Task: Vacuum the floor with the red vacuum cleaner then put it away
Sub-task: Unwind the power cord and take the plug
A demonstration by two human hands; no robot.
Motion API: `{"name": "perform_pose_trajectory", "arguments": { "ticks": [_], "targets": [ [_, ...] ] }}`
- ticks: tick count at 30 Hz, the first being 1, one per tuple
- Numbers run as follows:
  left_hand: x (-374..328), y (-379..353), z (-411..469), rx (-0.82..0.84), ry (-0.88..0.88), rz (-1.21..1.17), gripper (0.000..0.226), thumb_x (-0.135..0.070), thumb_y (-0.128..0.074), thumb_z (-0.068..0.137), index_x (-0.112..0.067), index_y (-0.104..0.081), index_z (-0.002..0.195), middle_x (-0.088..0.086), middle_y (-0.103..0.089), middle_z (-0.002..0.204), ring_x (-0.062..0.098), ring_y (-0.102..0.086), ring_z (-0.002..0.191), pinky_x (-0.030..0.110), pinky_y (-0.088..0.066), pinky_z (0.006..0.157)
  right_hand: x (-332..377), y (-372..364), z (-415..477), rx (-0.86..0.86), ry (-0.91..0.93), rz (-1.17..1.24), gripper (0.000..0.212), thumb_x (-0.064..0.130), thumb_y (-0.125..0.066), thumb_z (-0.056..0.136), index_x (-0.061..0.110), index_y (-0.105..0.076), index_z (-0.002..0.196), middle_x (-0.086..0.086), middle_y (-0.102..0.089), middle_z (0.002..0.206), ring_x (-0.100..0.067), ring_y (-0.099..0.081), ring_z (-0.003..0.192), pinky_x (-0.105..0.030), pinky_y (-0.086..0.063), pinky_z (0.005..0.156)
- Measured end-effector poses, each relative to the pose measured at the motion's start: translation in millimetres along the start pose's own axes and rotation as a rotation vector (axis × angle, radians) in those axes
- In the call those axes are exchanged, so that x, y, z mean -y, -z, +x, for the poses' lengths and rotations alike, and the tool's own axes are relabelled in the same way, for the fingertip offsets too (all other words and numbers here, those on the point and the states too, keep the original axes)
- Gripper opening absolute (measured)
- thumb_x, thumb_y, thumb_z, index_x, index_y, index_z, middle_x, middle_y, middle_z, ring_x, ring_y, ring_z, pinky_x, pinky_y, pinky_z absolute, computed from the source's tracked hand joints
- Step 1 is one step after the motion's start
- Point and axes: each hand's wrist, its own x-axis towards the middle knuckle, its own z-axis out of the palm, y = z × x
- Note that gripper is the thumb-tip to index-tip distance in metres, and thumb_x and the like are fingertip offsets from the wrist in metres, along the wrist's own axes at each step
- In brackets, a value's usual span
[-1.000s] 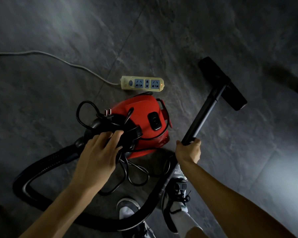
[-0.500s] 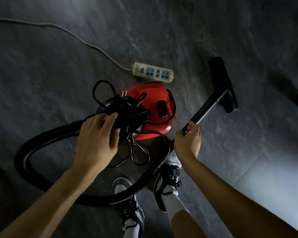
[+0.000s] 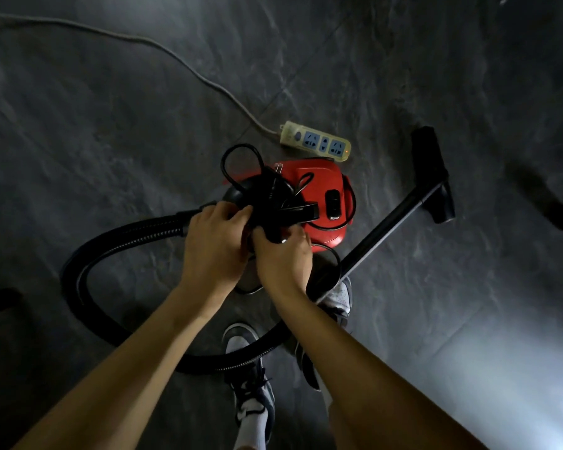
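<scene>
— Position of the unit?
— Red vacuum cleaner [image 3: 309,186] stands upright on the grey floor [image 3: 111,125].
— Hands?
— Both are at its near end. Left hand [image 3: 215,251] is curled over the black cord bundle [image 3: 268,193] on top. Right hand [image 3: 283,258] is closed round the black handle [image 3: 293,213].
— Surroundings?
— Power strip [image 3: 316,142] lies just beyond the vacuum. Wand [image 3: 394,219] lies to its right, unheld. Hose [image 3: 88,277] loops out to its left.

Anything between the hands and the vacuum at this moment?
Nothing visible. The left hand and right hand both grip the vacuum at its black front, where the cord lies bundled. The hose loops round the feet, off to the side of the hands.
</scene>
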Motion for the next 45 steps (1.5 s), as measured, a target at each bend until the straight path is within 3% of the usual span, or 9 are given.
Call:
{"name": "perform_pose_trajectory", "arguments": {
  "ticks": [3,5,11,15,24,29,34,39,45],
  "targets": [
    [2,1,-1,-0.005,0.009,-0.018,0.034,-0.025,-0.047,0.082,-0.013,-0.067,0.106,0.011,-0.063,0.082,0.031,-0.059,0.074,0.043,-0.049,0.067,-10,0,-5,0.077,0.066,0.003,0.047,0.031,-0.061,0.076,0.02,-0.05,0.121,0.001,-0.056,0.116,-0.022,-0.06,0.102,-0.042,-0.052,0.084],
    [0,0,-1,-0.009,0.011,-0.017,0.037,-0.021,-0.053,0.08,-0.009,-0.066,0.112,0.014,-0.064,0.087,0.034,-0.06,0.077,0.045,-0.051,0.07,-14,0,-8,0.092,0.075,-0.062,0.052,0.024,-0.06,0.079,0.02,-0.044,0.129,-0.002,-0.051,0.123,-0.025,-0.059,0.104,-0.04,-0.051,0.081],
    [0,-5,-2,-0.02,0.035,0.033,0.03,-0.011,-0.059,0.081,-0.012,-0.066,0.11,0.013,-0.064,0.09,0.033,-0.059,0.078,0.044,-0.049,0.069,-1,-11,11,-0.051,-0.003,-0.184,0.04,0.035,-0.065,0.083,0.009,-0.058,0.112,-0.009,-0.06,0.116,-0.032,-0.06,0.103,-0.033,-0.043,0.076],
    [-4,-5,-2,-0.047,0.049,0.058,0.03,-0.009,-0.062,0.079,-0.009,-0.066,0.108,0.016,-0.065,0.088,0.035,-0.061,0.076,0.042,-0.047,0.068,-14,-8,1,-0.021,0.119,-0.422,0.037,0.045,-0.054,0.09,0.012,-0.061,0.105,-0.009,-0.064,0.107,-0.032,-0.062,0.099,-0.038,-0.046,0.082],
    [-11,-2,0,-0.027,0.074,0.133,0.024,-0.011,-0.062,0.083,-0.01,-0.063,0.107,0.011,-0.065,0.094,0.032,-0.061,0.079,0.041,-0.044,0.07,-20,23,-5,0.042,0.333,-0.873,0.037,0.036,-0.039,0.099,0.01,-0.063,0.109,-0.009,-0.065,0.109,-0.03,-0.063,0.099,-0.037,-0.04,0.089],
    [-13,-3,-2,-0.028,0.082,0.161,0.021,-0.012,-0.057,0.086,-0.01,-0.061,0.107,0.011,-0.064,0.096,0.032,-0.062,0.081,0.042,-0.043,0.071,-21,38,-12,0.104,0.321,-0.816,0.035,0.034,-0.042,0.097,0.011,-0.061,0.114,-0.011,-0.065,0.109,-0.031,-0.062,0.102,-0.037,-0.042,0.089],
    [-15,-4,-1,-0.013,0.102,0.167,0.024,-0.013,-0.055,0.088,-0.01,-0.06,0.112,0.011,-0.063,0.101,0.032,-0.061,0.088,0.042,-0.042,0.076,-28,46,-22,0.138,0.345,-0.806,0.046,0.033,-0.048,0.097,0.018,-0.037,0.139,-0.007,-0.065,0.114,-0.03,-0.059,0.106,-0.036,-0.037,0.098],
    [-17,-4,-1,-0.008,0.102,0.205,0.024,-0.014,-0.056,0.088,-0.01,-0.059,0.112,0.011,-0.063,0.101,0.032,-0.062,0.085,0.041,-0.041,0.075,-37,57,-25,0.072,0.304,-0.603,0.021,0.03,-0.054,0.095,0.015,-0.058,0.11,-0.005,-0.068,0.106,-0.027,-0.063,0.1,-0.036,-0.044,0.091],
    [-20,-1,-2,0.002,0.097,0.189,0.026,-0.015,-0.055,0.086,-0.01,-0.059,0.111,0.011,-0.062,0.1,0.033,-0.063,0.084,0.042,-0.04,0.077,-48,71,-20,0.138,0.171,-0.476,0.013,0.028,-0.058,0.092,0.018,-0.063,0.099,-0.006,-0.07,0.093,-0.03,-0.064,0.091,-0.038,-0.052,0.079]
  ]
}}
